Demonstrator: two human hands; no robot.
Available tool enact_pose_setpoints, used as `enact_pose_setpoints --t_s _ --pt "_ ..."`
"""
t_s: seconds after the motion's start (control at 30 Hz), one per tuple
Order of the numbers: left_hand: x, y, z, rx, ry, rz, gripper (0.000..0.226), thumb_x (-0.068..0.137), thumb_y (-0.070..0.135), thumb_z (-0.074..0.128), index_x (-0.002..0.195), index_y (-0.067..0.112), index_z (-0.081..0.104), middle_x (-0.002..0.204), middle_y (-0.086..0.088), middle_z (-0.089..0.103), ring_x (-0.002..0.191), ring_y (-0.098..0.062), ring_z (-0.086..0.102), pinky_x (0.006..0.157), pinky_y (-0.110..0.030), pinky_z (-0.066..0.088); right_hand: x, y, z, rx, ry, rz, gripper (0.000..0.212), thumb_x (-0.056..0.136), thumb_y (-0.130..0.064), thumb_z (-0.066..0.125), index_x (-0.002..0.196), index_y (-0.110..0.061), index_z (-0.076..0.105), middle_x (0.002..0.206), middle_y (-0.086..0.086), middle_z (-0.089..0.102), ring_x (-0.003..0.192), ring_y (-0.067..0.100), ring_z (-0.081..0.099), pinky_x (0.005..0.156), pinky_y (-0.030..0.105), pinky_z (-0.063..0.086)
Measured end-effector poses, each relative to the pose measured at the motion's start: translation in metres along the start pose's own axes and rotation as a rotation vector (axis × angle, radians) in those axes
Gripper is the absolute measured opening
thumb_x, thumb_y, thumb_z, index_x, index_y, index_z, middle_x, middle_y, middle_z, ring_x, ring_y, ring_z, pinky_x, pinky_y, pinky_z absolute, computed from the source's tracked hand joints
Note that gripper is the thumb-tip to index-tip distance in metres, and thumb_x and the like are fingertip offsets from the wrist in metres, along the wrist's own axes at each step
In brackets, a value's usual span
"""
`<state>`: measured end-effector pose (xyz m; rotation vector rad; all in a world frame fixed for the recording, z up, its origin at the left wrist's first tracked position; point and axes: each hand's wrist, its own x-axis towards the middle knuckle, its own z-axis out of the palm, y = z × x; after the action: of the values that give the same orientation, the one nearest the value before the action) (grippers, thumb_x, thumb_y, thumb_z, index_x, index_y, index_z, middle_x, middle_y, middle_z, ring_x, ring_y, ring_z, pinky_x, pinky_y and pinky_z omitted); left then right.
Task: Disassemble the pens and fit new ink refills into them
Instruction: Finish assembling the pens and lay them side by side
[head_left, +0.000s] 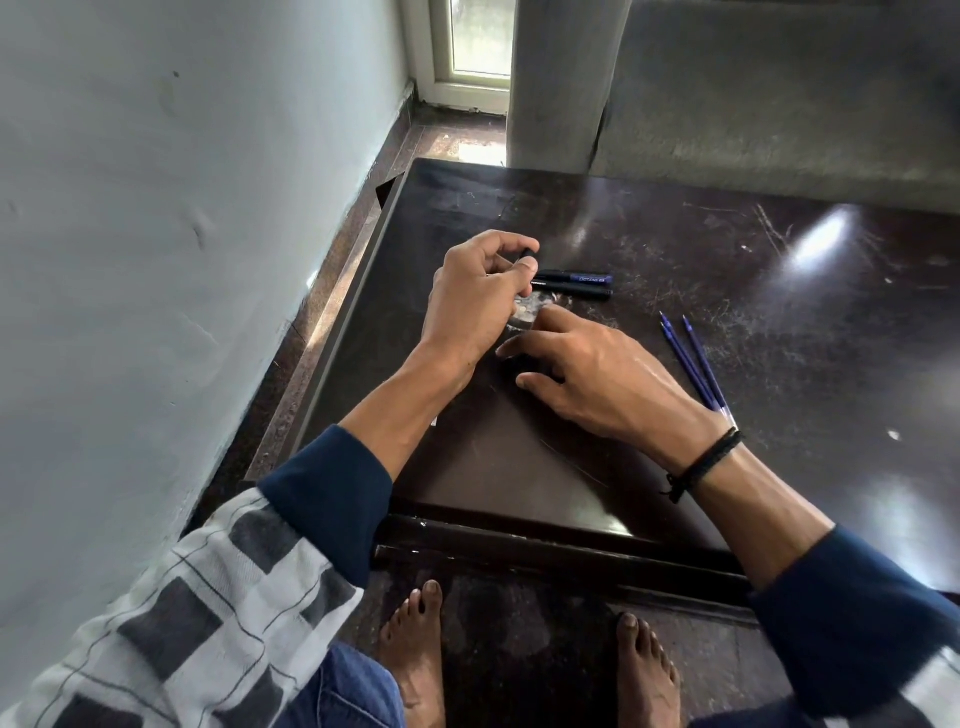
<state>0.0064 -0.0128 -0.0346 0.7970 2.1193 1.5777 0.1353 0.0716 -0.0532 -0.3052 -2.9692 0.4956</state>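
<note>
The work looks barely begun. The left hand (475, 296) is raised above the dark surface (727, 291), its fingers (524, 267) pinched on a small dark pen part (527, 254); I cannot tell if it is a cap or a barrel end. The right hand (587, 374) rests low just beside it, fingers curled, and whether it holds anything is hidden. Two pens (571, 283) lie side by side just beyond the hands, seemingly whole. Three blue refills (693, 364) lie to the right, apparently unused, so nearly all the refitting remains.
</note>
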Motion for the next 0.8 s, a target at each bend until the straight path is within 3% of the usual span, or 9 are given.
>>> enact_pose_setpoints --t_s 0.17,0.5,0.67,0.73,0.8 --pt "0.0012 -0.0021 0.0002 -0.003 -0.008 0.011 0.015 0.093 0.019 0.067 0.104 0.027 0.074 0.068 0.004 0.07 0.06 -0.006 0.061 0.082 -0.042 0.06 0.0005 0.0013 0.0002 0.013 -0.015 -0.009 0.034 0.098 -0.033 0.064 0.132 -0.036 0.066 0.121 -0.005 0.057 0.104 0.022 0.063 0.076 0.03 0.042" --pt "0.0026 -0.0044 0.0008 -0.005 -0.018 0.021 0.015 0.094 0.019 0.066 0.106 0.026 0.073 0.069 0.004 0.071 0.058 -0.004 0.062 0.079 -0.034 0.06 -0.0003 -0.0015 -0.0018 0.014 -0.026 -0.026 0.033 0.097 -0.031 0.064 0.131 -0.032 0.065 0.13 -0.006 0.057 0.104 0.021 0.064 0.076 0.037 0.051" --pt "0.0035 -0.004 0.0004 -0.021 -0.014 0.015 0.015 0.094 0.018 0.066 0.105 0.024 0.074 0.067 0.004 0.07 0.059 -0.007 0.061 0.081 -0.04 0.059 -0.001 0.0003 -0.0032 -0.015 0.024 -0.016 0.022 0.093 -0.023 0.068 0.115 -0.018 0.065 0.108 -0.003 0.059 0.093 0.031 0.065 0.066 0.033 0.04" --pt "0.0046 -0.0034 -0.001 -0.028 -0.01 0.013 0.015 0.094 0.017 0.066 0.105 0.023 0.074 0.067 0.004 0.07 0.06 -0.008 0.062 0.078 -0.039 0.059 -0.0008 0.0014 -0.0061 -0.01 0.036 0.009 0.016 0.092 -0.021 0.069 0.106 -0.02 0.063 0.1 -0.006 0.058 0.091 0.029 0.065 0.066 0.032 0.039" --pt "0.0072 -0.0033 -0.0039 -0.038 0.001 0.01 0.015 0.093 0.014 0.066 0.104 0.022 0.075 0.068 0.002 0.07 0.062 -0.007 0.062 0.069 -0.032 0.057 -0.0001 0.0028 -0.0086 0.004 0.023 0.042 0.019 0.092 -0.022 0.068 0.11 -0.025 0.067 0.104 -0.008 0.062 0.094 0.023 0.064 0.07 0.032 0.043"
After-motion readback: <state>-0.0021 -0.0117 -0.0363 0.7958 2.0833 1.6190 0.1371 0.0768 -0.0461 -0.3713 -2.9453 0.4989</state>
